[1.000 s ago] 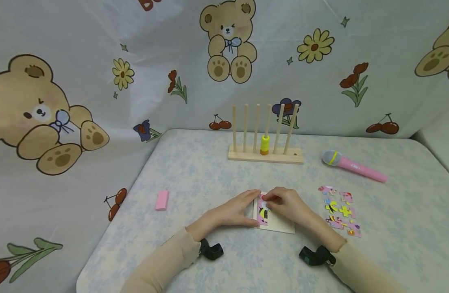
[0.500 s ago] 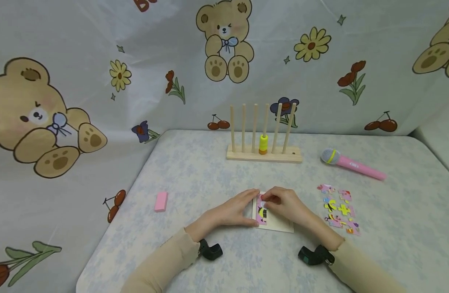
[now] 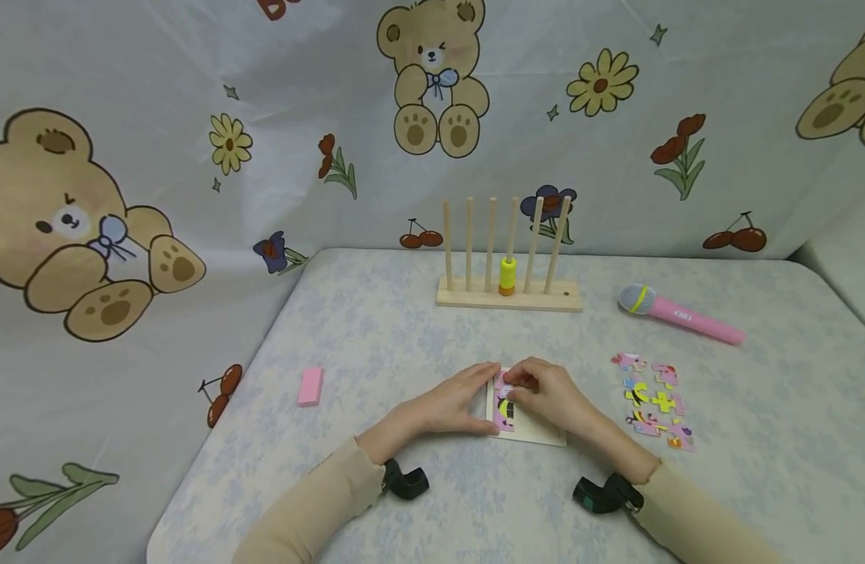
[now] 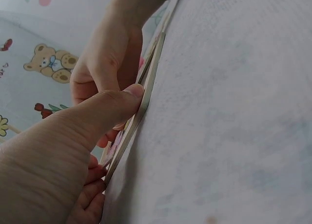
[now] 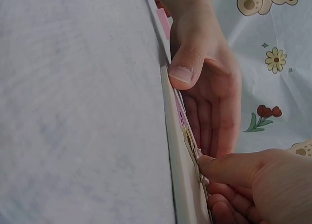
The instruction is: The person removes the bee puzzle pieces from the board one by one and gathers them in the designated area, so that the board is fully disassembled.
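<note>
A pale, flat puzzle board (image 3: 538, 429) lies on the table in the head view, with pink and yellow puzzle pieces (image 3: 504, 413) along its left side. My left hand (image 3: 446, 403) holds the board's left end, thumb at the near corner and fingers at the far one. In the left wrist view its thumb (image 4: 124, 98) presses the board's edge. At the upper left of the board, my right hand (image 3: 552, 395) pinches a puzzle piece, mostly hidden by the fingers. The right wrist view shows that thumb (image 5: 214, 166) against the pieces, low over the board.
Several loose puzzle pieces (image 3: 664, 403) lie right of the board. A pink toy microphone (image 3: 686, 317) is behind them. A wooden peg stand (image 3: 475, 299) with yellow and orange beads (image 3: 507, 274) stands at the back. A pink block (image 3: 310, 387) lies at left.
My right fingers have shifted slightly over the upper-left pieces, and a red spot by the fingertips is now covered. The left hand keeps its place on the board.
</note>
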Tool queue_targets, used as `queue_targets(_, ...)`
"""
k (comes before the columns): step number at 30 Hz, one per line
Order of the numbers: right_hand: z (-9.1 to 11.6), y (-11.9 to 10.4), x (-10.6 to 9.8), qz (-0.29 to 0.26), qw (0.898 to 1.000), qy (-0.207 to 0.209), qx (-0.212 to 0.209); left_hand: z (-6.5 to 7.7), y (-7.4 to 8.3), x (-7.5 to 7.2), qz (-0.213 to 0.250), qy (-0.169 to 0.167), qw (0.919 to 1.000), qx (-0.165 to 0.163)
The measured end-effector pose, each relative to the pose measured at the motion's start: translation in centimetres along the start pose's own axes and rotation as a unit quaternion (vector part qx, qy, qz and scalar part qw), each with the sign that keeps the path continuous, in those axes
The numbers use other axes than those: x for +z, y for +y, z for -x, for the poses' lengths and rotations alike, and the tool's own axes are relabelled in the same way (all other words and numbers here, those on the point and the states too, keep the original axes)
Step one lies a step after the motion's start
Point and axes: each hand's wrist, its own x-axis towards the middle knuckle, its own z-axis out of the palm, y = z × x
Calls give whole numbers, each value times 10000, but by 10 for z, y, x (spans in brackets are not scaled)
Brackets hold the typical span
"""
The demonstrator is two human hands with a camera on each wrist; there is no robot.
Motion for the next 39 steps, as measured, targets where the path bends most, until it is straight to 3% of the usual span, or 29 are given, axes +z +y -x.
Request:
queue_targets(12, 2, -1, 4, 123, 9996, 198, -155, 1, -1, 0, 38, 12, 10000, -17)
queue_targets(21, 2, 2, 5, 520, 9962, 355, -609, 0, -1, -1, 47, -8, 10000, -53)
queue_targets(27, 1, 2, 5, 560, 9956, 318, -683, 0, -1, 0, 38, -22, 10000, -90)
queue_targets(39, 0, 6, 6, 654, 9901, 626, -1068, 0, 0, 0, -3, -11, 10000, -45)
